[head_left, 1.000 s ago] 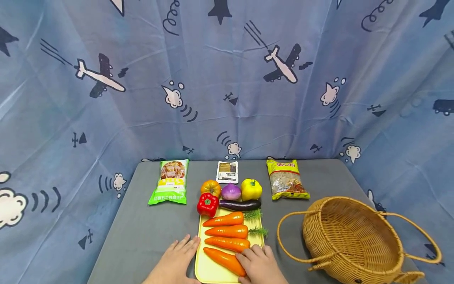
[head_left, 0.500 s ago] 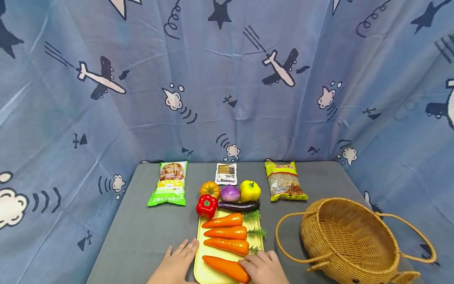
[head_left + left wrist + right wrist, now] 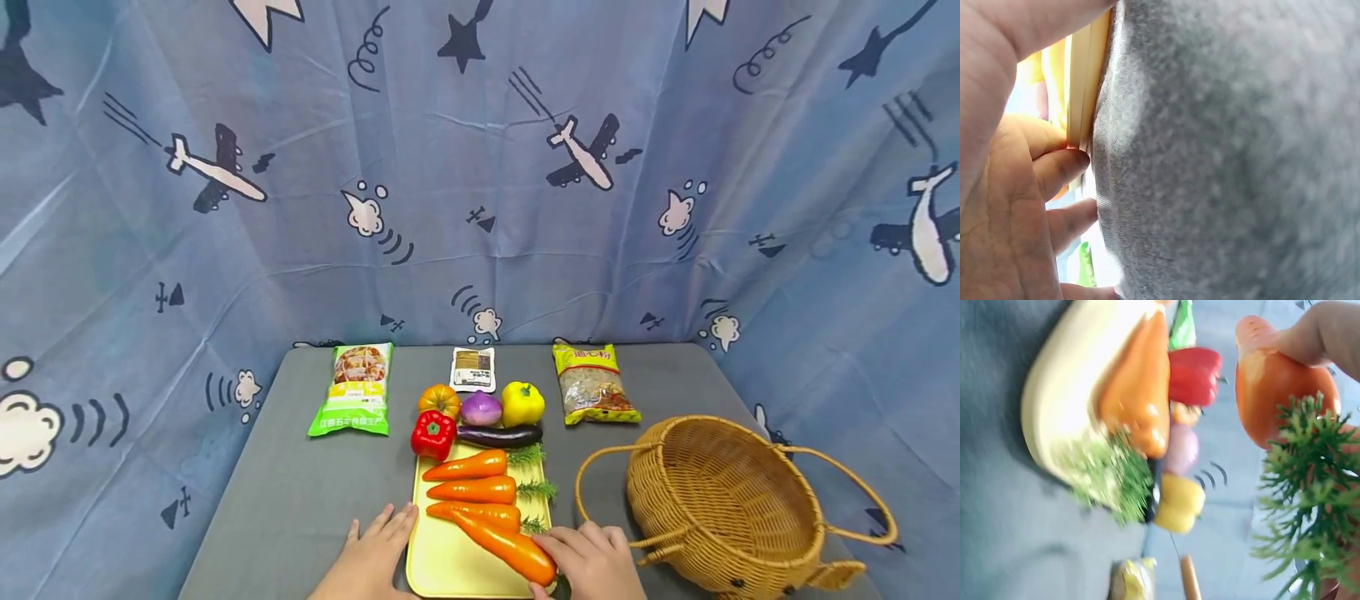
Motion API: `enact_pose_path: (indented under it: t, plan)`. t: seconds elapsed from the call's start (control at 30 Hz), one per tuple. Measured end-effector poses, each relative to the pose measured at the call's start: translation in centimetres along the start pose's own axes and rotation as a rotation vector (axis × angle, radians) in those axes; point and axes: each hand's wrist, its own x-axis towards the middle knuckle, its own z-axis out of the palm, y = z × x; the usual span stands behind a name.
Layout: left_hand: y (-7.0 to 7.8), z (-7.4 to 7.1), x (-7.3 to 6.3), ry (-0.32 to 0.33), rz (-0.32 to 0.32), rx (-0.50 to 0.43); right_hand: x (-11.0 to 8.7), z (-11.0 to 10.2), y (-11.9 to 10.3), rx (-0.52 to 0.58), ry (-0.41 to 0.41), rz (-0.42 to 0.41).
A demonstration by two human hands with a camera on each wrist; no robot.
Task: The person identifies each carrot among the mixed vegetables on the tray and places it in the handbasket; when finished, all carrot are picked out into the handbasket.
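My right hand (image 3: 596,562) pinches an orange carrot (image 3: 510,546) near its thick, leafy end. In the right wrist view the held carrot (image 3: 1275,394) is raised apart from the tray, its green leaves hanging loose. In the head view its tip overlaps the nearest of three carrots (image 3: 483,490) lying crosswise on the pale yellow tray (image 3: 442,575). My left hand (image 3: 367,554) is spread flat along the tray's left edge; in the left wrist view, straight fingertips (image 3: 1063,172) touch the tray's side wall (image 3: 1082,81).
An eggplant (image 3: 501,436), red pepper (image 3: 432,434), orange pumpkin-like vegetable (image 3: 438,402), purple onion (image 3: 481,408) and yellow pepper (image 3: 522,404) cluster at the tray's far end. Behind stand a green bag (image 3: 356,392), white pouch (image 3: 473,369) and yellow bag (image 3: 596,385). A wicker basket (image 3: 652,492) is right.
My right hand has drawn the nearest carrot to the right and lifted it off the tray. My left hand stays at the tray's edge. The head view has shifted slightly.
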Motion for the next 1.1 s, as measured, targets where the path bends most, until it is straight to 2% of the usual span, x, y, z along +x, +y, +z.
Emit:
enact_pose_path:
  t: [0.2,0.37,0.5,0.7,0.87,1.0,1.1]
  plan:
    - [0.5,-0.1,0.0,0.028,-0.022,-0.046,0.5,-2.5,1.7,-0.048,0.095,0.026]
    - [1.1,0.2,-0.1,0.081,-0.021,-0.074,0.8,-5.3,3.0,-0.117,0.091,0.138]
    - [1.4,0.4,-0.3,0.094,-0.019,-0.082,0.7,-7.8,4.0,-0.169,0.075,0.261]
    - [1.3,0.5,-0.4,0.111,-0.053,-0.133,0.0,-10.8,5.9,-0.243,0.055,0.452]
    - [1.4,0.6,-0.5,0.124,-0.052,-0.131,-0.8,-12.6,7.2,-0.341,0.016,0.636]
    - [1.3,0.6,-0.5,0.128,-0.048,-0.110,-1.3,-13.6,8.2,-0.368,-0.005,0.789]
    - [1.2,0.7,-0.6,0.131,-0.046,-0.086,-1.7,-14.3,9.2,-0.387,-0.053,0.875]
